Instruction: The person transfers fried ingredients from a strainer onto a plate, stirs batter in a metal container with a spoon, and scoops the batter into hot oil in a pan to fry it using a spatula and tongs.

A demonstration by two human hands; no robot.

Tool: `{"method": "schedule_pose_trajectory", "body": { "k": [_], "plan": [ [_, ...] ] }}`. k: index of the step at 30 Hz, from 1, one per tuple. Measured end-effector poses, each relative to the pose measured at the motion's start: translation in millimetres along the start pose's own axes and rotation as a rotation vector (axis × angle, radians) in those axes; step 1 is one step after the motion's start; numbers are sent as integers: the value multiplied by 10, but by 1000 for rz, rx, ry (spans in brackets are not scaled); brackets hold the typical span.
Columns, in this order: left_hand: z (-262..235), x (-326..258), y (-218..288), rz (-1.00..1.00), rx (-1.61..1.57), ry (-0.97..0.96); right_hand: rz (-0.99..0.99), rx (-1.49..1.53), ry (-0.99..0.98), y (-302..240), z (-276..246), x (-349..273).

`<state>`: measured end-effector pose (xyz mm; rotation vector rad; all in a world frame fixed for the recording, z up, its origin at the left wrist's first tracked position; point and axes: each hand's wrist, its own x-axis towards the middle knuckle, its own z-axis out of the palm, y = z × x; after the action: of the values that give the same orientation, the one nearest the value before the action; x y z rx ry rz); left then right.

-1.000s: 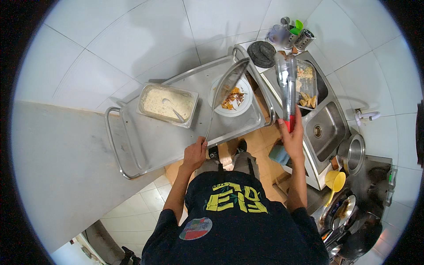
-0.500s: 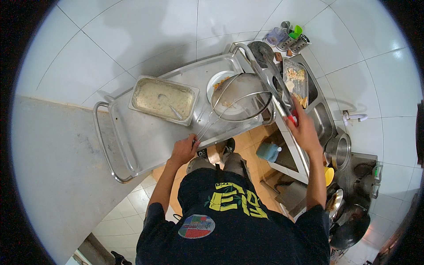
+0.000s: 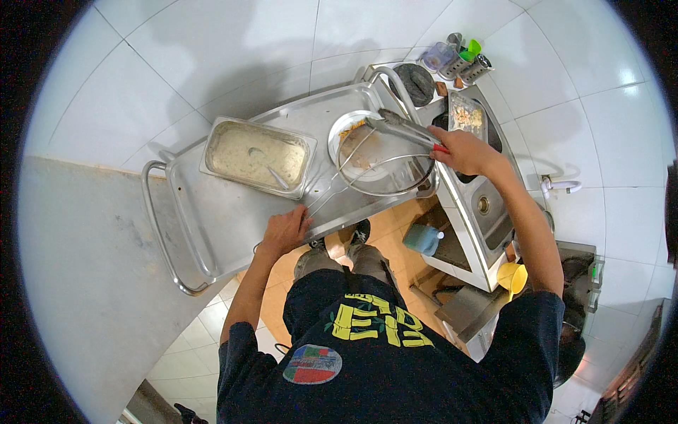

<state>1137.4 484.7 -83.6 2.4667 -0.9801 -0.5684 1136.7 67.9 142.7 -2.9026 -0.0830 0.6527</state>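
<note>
My left hand (image 3: 286, 230), at the trolley's front edge, is closed around the long wire handle of a round mesh strainer (image 3: 385, 166). The strainer is held over a white plate (image 3: 335, 141) bearing some orange-brown food, partly hidden by the mesh. My right hand (image 3: 467, 150) grips metal tongs (image 3: 404, 130) by their red-marked end. The tongs reach leftward, with their tips above the far side of the strainer. Left of the plate, a rectangular container (image 3: 206, 159) holds pale, creamy batter with a spoon-like utensil (image 3: 279, 178) in it.
Everything here rests on a steel trolley (image 3: 244, 220) with tubular handles. Beyond its right end are a dark stone mortar (image 3: 412, 85), utensil holders (image 3: 455, 67), a clear tray of food pieces (image 3: 469, 116) and a sink (image 3: 492, 185). Below stand a blue jug (image 3: 422, 240) and a yellow dipper (image 3: 512, 277).
My right hand has swung the tongs leftward, from beside the tray of food to over the strainer. My left hand has shifted slightly left, still on the strainer's handle.
</note>
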Motion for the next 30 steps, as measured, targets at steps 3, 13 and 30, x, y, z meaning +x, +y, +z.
{"method": "schedule_pose_trajectory", "body": {
  "k": [3,13,30],
  "plan": [
    [27,3,-63,-2,1,18,32,14,33,-118,13,50],
    [-1,79,-136,8,4,7,106,-17,-43,-84,200,50],
    [-49,54,-140,39,9,79,89,63,237,-260,323,-101]
  ]
}}
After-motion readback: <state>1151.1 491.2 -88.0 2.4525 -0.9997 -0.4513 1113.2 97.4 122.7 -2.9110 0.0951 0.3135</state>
